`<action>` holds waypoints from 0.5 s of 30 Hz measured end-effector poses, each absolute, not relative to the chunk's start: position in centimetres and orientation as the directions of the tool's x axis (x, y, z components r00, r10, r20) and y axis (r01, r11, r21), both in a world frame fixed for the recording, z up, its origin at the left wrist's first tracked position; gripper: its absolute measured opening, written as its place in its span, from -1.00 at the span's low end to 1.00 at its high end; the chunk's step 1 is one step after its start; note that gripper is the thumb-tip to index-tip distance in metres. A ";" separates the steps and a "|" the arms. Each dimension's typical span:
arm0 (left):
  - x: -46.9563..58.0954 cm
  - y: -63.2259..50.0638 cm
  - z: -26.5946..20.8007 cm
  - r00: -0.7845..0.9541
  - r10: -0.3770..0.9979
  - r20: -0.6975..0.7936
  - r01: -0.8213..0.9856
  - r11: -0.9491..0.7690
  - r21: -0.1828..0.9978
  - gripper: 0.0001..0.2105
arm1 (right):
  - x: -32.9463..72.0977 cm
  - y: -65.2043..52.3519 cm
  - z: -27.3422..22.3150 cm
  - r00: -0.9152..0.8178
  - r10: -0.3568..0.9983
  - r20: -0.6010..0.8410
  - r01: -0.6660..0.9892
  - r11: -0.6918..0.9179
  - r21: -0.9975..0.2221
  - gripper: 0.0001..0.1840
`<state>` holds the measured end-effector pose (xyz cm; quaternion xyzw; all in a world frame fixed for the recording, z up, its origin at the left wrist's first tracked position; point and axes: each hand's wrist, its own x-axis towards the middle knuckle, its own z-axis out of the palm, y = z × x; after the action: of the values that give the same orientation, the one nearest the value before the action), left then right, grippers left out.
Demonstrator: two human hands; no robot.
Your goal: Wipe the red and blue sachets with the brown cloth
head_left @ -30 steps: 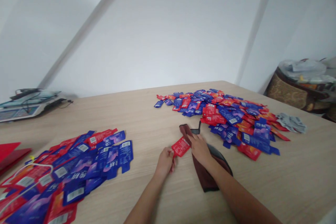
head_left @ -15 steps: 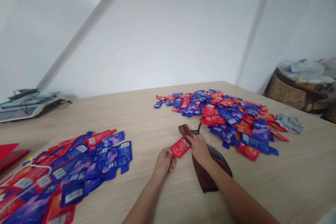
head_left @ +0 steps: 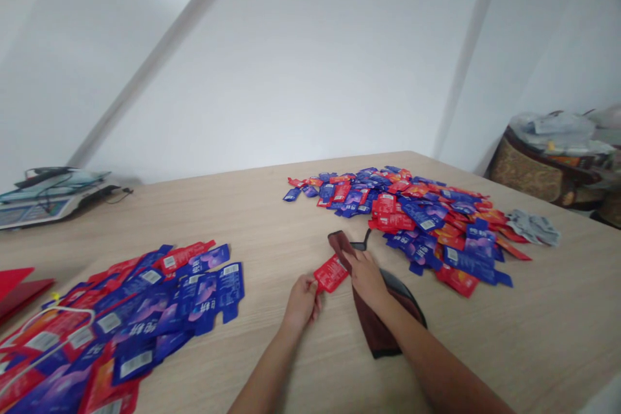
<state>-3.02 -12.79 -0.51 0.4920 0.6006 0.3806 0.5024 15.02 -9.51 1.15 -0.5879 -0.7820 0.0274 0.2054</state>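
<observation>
My left hand is closed, pinching the left end of a red sachet with white print and a barcode. My right hand grips a dark brown cloth with black edging, its fingers bent over the cloth's upper part. That part of the cloth covers the right end of the sachet. Beneath my right wrist the cloth spreads on the table, and a black strap or loop sticks out beyond my fingers. The sachet lies low, close to the tabletop; whether it touches is hard to see.
A heap of red and blue packets spreads over the right side of the table, with grey gloves beside it. Another packet pile lies at left, near red folders. A scale stands far left; a chair stands right.
The view has shifted very slightly. Both hands, the red sachet and the brown cloth keep nearly the same positions.
</observation>
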 end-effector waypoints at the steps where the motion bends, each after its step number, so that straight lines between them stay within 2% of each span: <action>1: -3.0 -12.8 -0.4 -0.006 0.975 -0.223 0.212 0.219 0.952 -0.81 | 14.6 -10.2 1.2 -0.258 0.912 0.319 0.891 0.353 -0.288 -0.40; 5: -2.6 -12.6 -0.5 0.030 0.979 -0.202 0.238 0.189 0.953 -0.81 | 12.4 -12.4 1.2 -0.481 0.805 0.347 0.769 0.577 -0.274 -0.38; 7: -2.6 -12.6 -0.5 0.024 0.975 -0.220 0.295 0.203 0.934 -0.80 | 12.4 -11.9 1.1 -0.472 0.823 0.314 0.778 0.557 -0.290 -0.41; 9: -2.9 -12.8 0.0 -0.012 0.972 -0.234 0.428 0.216 0.877 -0.79 | 13.5 -10.3 0.9 -0.346 0.894 0.286 0.848 0.428 -0.312 -0.44; 11: -3.3 -13.1 0.8 -0.060 0.985 -0.162 0.650 0.161 0.742 -0.78 | 14.9 -8.6 0.5 -0.227 0.939 0.260 0.894 0.307 -0.327 -0.45; 13: -3.6 -13.5 1.8 -0.078 0.997 0.020 0.857 0.057 0.511 -0.78 | 16.0 -7.5 0.1 -0.168 0.950 0.263 0.902 0.256 -0.347 -0.46; 15: -3.5 -13.9 2.3 -0.019 0.973 0.232 0.958 -0.049 0.283 -0.74 | 16.6 -7.1 -0.3 -0.149 0.942 0.302 0.890 0.261 -0.375 -0.47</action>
<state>-3.45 -13.86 2.34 0.7001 0.6893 0.1851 0.0197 16.59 -7.15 -0.33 -0.6056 -0.7559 0.0535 0.2427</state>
